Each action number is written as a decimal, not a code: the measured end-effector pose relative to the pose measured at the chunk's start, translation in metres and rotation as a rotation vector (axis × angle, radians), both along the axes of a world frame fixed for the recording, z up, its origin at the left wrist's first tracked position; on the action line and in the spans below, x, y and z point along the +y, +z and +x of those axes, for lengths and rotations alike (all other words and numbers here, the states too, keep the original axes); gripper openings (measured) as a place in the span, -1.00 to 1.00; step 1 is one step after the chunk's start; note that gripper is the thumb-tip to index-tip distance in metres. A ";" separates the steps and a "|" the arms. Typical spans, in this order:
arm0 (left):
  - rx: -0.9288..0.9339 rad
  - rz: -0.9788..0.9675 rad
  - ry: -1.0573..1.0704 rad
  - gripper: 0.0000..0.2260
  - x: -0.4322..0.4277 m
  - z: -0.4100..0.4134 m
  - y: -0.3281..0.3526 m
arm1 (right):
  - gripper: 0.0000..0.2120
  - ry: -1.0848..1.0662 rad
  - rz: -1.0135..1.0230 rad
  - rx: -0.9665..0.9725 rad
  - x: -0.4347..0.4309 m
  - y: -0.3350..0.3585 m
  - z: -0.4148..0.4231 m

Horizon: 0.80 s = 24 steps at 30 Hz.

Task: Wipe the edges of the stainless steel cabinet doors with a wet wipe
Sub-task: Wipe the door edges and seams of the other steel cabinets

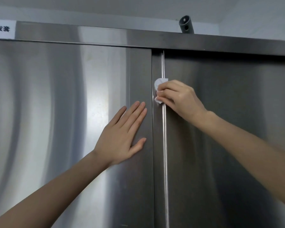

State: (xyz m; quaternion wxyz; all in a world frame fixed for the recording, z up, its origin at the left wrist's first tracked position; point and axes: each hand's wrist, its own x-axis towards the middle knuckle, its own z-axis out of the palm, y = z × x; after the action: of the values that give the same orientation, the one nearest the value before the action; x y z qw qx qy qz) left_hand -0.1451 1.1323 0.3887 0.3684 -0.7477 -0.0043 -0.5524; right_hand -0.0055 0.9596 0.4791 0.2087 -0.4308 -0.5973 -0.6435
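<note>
Over on the head cam, which is the only view I've got from here, everything hangs off the shiny door edge (165,145). That's the bright vertical strip down the left side of the right door (220,137), so I'll place stuff from that.

Right grip (179,99) is a bare hand, fingers curled and pinching the wet wipe (158,83) right on the door edge, in its upper part. The wipe is white and scrunched up. It pokes out above and to the left of the fingertips, touching the strip and the narrow steel band just left of it.

Left grip (120,137) is released: fingers straight and together, thumb out, palm flat on the left door (56,112). It sits just left of the door edge, a bit lower than the wipe, and holds nothing.

Across the top of the door edge runs the steel top rail (155,38). Far left of the door edge on that rail there's a white paper label (0,29) with dark characters, cut off by the frame. Above and slightly right of the door edge, a grey tube (186,25) with holes sticks up behind the rail, against the pale wall (105,9).
</note>
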 end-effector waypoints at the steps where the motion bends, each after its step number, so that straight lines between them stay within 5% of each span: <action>1: 0.002 -0.002 0.002 -0.39 0.000 0.000 0.000 | -0.89 -0.033 -0.019 -0.024 -0.003 0.003 0.001; 6: 0.006 -0.006 -0.007 -0.39 -0.001 0.000 0.000 | -0.80 -0.256 -0.073 -0.010 -0.011 0.028 -0.005; 17: -0.003 -0.004 -0.027 -0.38 0.002 0.001 0.000 | -0.84 -0.344 0.030 0.297 0.006 0.086 -0.028; 24: 0.003 -0.005 -0.014 -0.38 0.001 0.001 0.000 | -0.84 -0.412 -0.044 0.187 -0.003 0.055 -0.026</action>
State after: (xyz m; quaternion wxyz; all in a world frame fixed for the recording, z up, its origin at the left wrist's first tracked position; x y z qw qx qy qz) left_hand -0.1445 1.1337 0.3886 0.3625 -0.7494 0.0001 -0.5540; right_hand -0.0314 0.9561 0.5339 0.1179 -0.6061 -0.4884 -0.6167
